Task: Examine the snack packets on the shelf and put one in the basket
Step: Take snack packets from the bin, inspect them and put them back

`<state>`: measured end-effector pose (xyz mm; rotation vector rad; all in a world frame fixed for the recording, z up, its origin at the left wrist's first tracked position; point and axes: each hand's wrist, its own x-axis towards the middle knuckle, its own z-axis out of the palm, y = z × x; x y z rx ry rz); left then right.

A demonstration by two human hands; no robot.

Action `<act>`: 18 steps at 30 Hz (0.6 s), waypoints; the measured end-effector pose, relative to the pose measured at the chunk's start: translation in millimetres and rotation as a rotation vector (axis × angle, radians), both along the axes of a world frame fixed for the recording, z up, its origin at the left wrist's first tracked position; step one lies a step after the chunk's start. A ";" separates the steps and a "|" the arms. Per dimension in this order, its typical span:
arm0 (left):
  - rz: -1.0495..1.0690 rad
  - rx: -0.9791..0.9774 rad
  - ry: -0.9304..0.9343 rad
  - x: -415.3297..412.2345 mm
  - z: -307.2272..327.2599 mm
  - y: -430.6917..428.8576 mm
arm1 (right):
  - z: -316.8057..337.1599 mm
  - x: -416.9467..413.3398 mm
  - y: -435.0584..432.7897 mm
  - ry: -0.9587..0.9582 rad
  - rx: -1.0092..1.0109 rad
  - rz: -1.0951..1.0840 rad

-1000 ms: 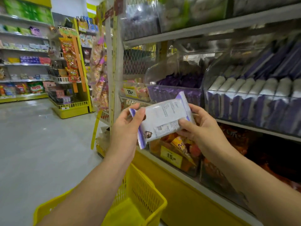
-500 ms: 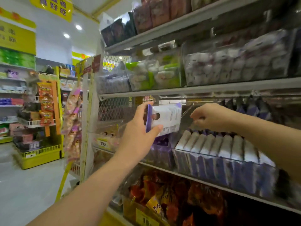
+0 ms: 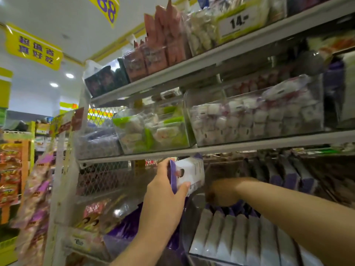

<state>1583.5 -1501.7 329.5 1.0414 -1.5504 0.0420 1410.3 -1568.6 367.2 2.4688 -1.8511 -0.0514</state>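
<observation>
While the left hand (image 3: 163, 200) grips a white-and-purple snack packet (image 3: 189, 172) up just under the shelf edge (image 3: 249, 146), the right hand (image 3: 222, 192) reaches in above the row of matching packets (image 3: 240, 237) (it is blurred) and whether its fingers hold anything I cannot tell.

Your left hand (image 3: 163, 196) is reaching up at lower centre of the frame, its thumb and fingers gripping a packet (image 3: 189, 173). Your right arm is stretching in from the lower right, the right hand (image 3: 222, 192) blurred, fingers curling downward.
</observation>
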 end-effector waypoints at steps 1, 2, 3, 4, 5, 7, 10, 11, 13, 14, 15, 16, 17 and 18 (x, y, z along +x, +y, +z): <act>0.005 0.003 -0.003 -2.2 0.2 -1.9 | -0.2 -1.0 0.1 0.018 -0.016 -0.004; 0.008 0.004 -0.005 -4.3 0.0 -3.1 | 0.6 -0.8 1.6 0.043 -0.026 -0.008; 0.008 0.002 -0.004 -6.0 -0.6 -4.0 | 0.5 0.6 3.1 0.054 -0.007 -0.013; 0.008 -0.004 0.000 -7.2 -1.9 -4.3 | 0.2 2.3 4.6 0.069 0.045 -0.013; 0.007 -0.013 0.001 -7.6 -4.0 -3.7 | -0.9 2.8 5.8 0.091 0.100 -0.008; 0.007 -0.032 -0.026 -7.9 -9.2 -0.1 | -2.0 1.7 8.6 0.128 0.114 0.002; 0.000 -0.064 -0.077 -8.0 -15.6 6.1 | -1.0 -2.7 14.3 0.151 0.061 0.011; -0.004 -0.073 -0.091 -8.4 -16.6 7.3 | -0.3 -3.7 16.1 0.187 0.062 0.014; -0.006 -0.090 -0.121 -10.9 -17.7 7.6 | 0.3 -6.7 18.7 0.292 0.028 0.014; -0.002 -0.101 -0.143 -13.1 -17.7 6.1 | 0.6 -8.2 19.2 0.346 -0.006 0.013; 0.008 -0.108 -0.172 -16.0 -17.7 3.8 | 0.1 -10.0 19.9 0.401 -0.027 0.007; 0.022 -0.106 -0.206 -19.2 -17.2 0.3 | -0.7 -11.1 19.8 0.458 -0.032 -0.002; 0.042 -0.091 -0.238 -22.7 -15.9 -3.4 | -2.1 -11.6 19.4 0.503 -0.025 -0.008; 0.062 -0.065 -0.263 -26.6 -13.8 -7.5 | -3.0 -11.6 19.4 0.536 -0.016 -0.008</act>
